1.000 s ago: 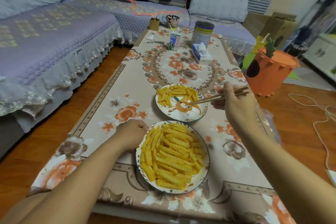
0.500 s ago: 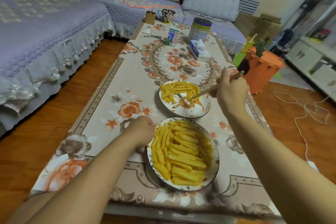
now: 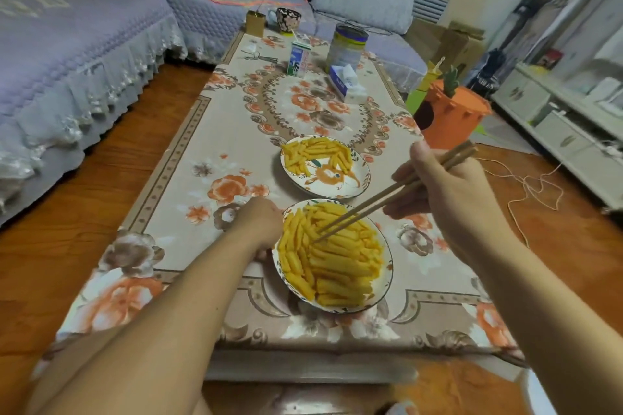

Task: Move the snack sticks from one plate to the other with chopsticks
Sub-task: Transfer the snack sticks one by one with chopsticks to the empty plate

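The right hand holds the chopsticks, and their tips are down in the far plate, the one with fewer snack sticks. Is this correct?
Not quite. In the head view the right hand holds the chopsticks, but their tips are down in the near plate, the fuller one, not the far plate.

Sticks [image 3: 332, 256]: yellow-orange, in both plates. Near plate [image 3: 387, 283]: white, dark rim line. Far plate [image 3: 361, 183]: white, orange motif at centre, small leaf marks along rim. Chopsticks [image 3: 394, 194]: light tan wood. Surface [image 3: 215, 158] cloth: beige, orange and brown flowers, brown ornamental border. Sofa [image 3: 77, 44] cover: lavender, quilted, pale lace fringe. Floor [image 3: 50, 246]: reddish-brown wood. Carton [image 3: 298, 61]: white and blue. Can [image 3: 347, 48]: silver, blue band. Bin [image 3: 450, 121]: orange, green leaf top.
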The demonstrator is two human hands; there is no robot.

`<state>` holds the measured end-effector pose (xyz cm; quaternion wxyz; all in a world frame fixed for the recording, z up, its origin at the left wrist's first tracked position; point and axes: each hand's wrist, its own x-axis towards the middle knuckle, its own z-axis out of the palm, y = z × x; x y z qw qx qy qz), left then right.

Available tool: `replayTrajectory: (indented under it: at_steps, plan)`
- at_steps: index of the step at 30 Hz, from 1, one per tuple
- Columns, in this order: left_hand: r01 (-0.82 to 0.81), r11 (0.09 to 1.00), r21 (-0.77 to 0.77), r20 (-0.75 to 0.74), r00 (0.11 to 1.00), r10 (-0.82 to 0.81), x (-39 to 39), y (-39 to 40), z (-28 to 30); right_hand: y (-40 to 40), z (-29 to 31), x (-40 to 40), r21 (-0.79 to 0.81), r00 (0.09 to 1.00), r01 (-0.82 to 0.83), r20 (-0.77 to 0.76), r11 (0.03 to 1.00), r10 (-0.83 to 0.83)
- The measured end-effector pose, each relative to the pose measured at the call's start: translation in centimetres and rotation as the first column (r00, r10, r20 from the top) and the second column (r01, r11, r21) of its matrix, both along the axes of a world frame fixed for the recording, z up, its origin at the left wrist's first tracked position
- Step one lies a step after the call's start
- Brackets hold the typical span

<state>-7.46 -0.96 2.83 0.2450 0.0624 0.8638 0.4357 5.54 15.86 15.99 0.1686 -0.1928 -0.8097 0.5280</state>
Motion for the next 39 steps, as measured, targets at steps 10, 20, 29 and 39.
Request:
replayTrajectory:
  at_steps: [10,20,29,39]
  plan:
    - [-0.030,0.999,0.017,0.041,0.999,0.029,0.2,-0.6,-0.2,2.0,1.9,-0.7,0.172,0.998,-0.048,0.049,0.984,0.040]
    - [0.081,0.986,-0.146,-0.105,0.990,-0.097,-0.9,0.0,-2.5,8.2,-3.2,-7.4,0.038,0.952,0.288,-0.118,0.957,-0.282]
    - [0.103,0.989,-0.108,-0.174,0.977,-0.120,-0.9,-0.7,-4.0,7.0,-5.6,-13.4,0.168,0.945,0.312,-0.152,0.935,-0.289]
    - [0.132,0.966,-0.221,-0.140,0.976,-0.166,-1.1,0.2,-3.3,7.3,-6.4,-14.2,0.298,0.959,0.284,-0.106,0.911,-0.264]
